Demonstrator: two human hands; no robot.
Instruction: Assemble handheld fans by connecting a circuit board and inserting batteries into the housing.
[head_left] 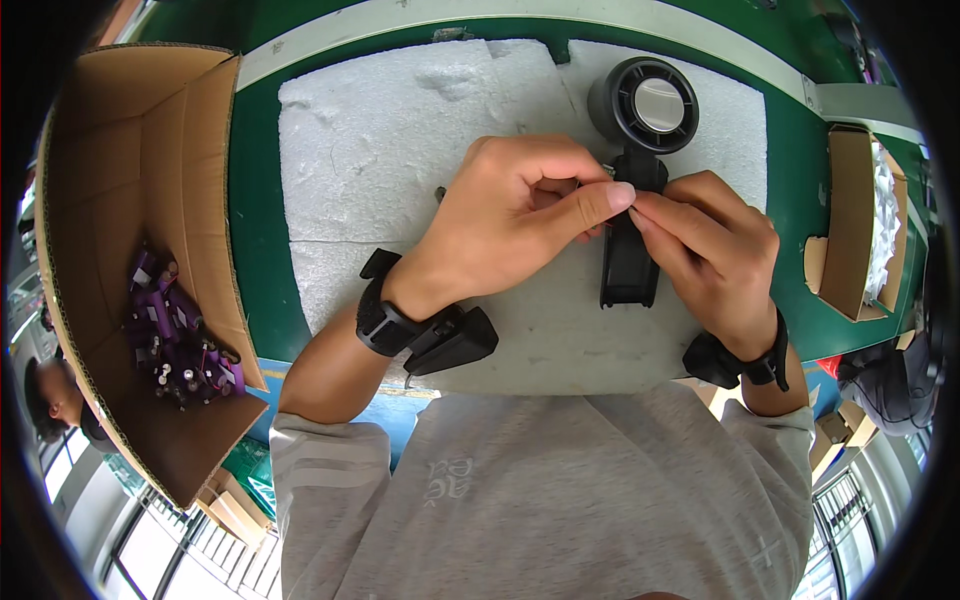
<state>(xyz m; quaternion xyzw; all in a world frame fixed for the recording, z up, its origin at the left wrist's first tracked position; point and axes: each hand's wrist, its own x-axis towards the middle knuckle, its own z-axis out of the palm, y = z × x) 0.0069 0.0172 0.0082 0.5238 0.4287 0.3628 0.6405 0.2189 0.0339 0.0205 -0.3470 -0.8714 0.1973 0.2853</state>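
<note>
A black handheld fan [628, 265] lies on white foam sheets, its round head with a silvery centre disc away from me and its handle pointing toward my body. The handle looks like an open, hollow shell. Over its upper part, my left hand [505, 225] is closed, thumb and forefinger pinched together. My right hand [715, 255] comes in from the right, also pinching, and its fingertips meet the left thumb tip. What sits between the fingertips is too small and covered to make out. A bit of thin red shows under the left fingers.
The foam sheets [370, 150] cover the middle of a green table [262, 290]. At the left stands a tall open cardboard box [195, 130] with several purple cylindrical cells [185, 335] with wires. A smaller cardboard box [848, 220] holding white wrapped pieces stands at the right.
</note>
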